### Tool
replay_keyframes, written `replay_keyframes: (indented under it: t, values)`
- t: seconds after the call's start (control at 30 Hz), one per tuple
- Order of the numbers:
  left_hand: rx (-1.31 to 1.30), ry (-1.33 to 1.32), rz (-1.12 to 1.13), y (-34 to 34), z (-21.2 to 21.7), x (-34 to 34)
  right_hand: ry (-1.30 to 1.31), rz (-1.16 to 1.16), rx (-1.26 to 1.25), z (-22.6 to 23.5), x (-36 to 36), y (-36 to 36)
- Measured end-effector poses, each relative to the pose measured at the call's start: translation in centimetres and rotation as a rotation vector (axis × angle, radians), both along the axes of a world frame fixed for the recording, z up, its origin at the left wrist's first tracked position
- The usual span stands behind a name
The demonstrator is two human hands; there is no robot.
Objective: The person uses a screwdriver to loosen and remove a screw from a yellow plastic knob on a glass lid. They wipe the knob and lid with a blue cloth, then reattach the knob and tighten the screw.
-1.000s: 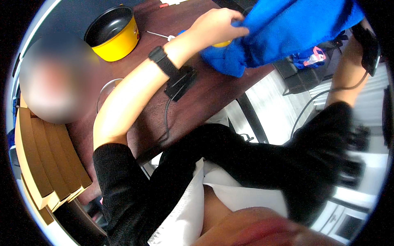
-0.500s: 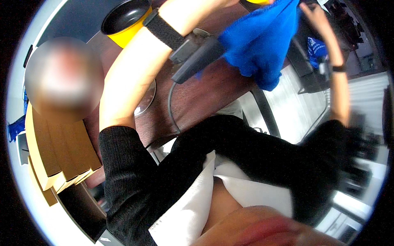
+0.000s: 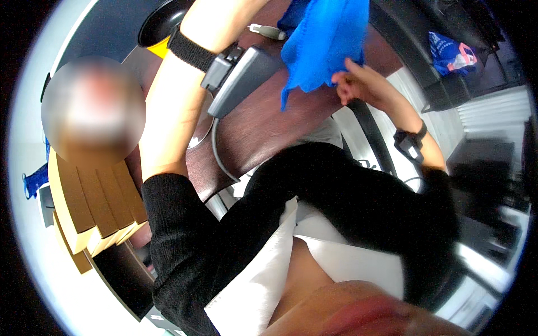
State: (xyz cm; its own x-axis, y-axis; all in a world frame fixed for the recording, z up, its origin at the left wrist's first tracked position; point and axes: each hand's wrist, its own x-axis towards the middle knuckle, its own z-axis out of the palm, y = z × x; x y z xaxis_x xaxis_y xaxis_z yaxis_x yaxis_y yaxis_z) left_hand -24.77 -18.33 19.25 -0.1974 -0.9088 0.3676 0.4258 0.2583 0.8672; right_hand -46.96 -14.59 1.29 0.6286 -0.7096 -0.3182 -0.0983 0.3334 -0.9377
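Observation:
A blue cloth hangs from the upper edge over the dark reddish-brown table. My right hand is at its lower right side, thumb raised and the other fingers partly bent; the fingertips overlap the cloth's edge, and no firm grip on it shows. My left forearm, strapped with a black band and a small grey device, reaches up past the top edge, so that hand is out of sight. Beside this wrist is a dark grey wedge-shaped device with a grey cable. A small white piece lies near the cloth.
Behind my left forearm stands a pan, black inside and yellow outside. A clear curved rim shows next to the forearm. Brown cardboard boxes line the left. To the right, a blue bag rests on something black.
My right hand has come down and left to the cloth's lower edge. The cloth has shifted left. My left forearm has moved up and left, and the yellow piece at the top has left view.

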Motion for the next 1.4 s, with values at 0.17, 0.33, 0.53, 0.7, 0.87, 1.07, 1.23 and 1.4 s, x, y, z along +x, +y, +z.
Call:
replay_keyframes:
  t: [0.17,0.33,0.53,0.7,0.87,1.07,1.23,1.4]
  values:
    - [-0.127,-0.157,0.098,1.1,1.0,2.6,0.012,-0.435,-0.435,1.9,-2.3,-2.9]
    - [-0.021,-0.247,0.518,1.8,1.1,4.8,-0.813,-0.258,-0.314,8.7,-12.0,-7.5]
    - [-0.145,-0.324,0.602,1.1,-0.3,7.2,-0.528,-0.639,-0.757,18.0,-4.3,-0.7]
    - [-0.160,-0.572,0.608,1.4,-3.4,14.2,-0.344,-0.540,-0.511,11.3,-8.3,-6.8]
    - [0.081,-0.588,0.253,4.7,-5.8,11.7,-0.113,-0.258,-0.165,6.2,-12.7,-3.6]
    - [0.553,-0.788,0.009,10.3,-9.4,12.2,0.446,0.458,-0.360,1.3,-8.1,-1.9]
    - [0.781,-1.001,-0.002,10.8,-10.4,11.3,0.589,0.320,-0.107,1.8,-6.3,-2.1]
    - [0.753,-1.148,-0.188,8.2,-13.3,11.8,0.766,0.173,-0.654,-0.6,-3.6,-2.7]
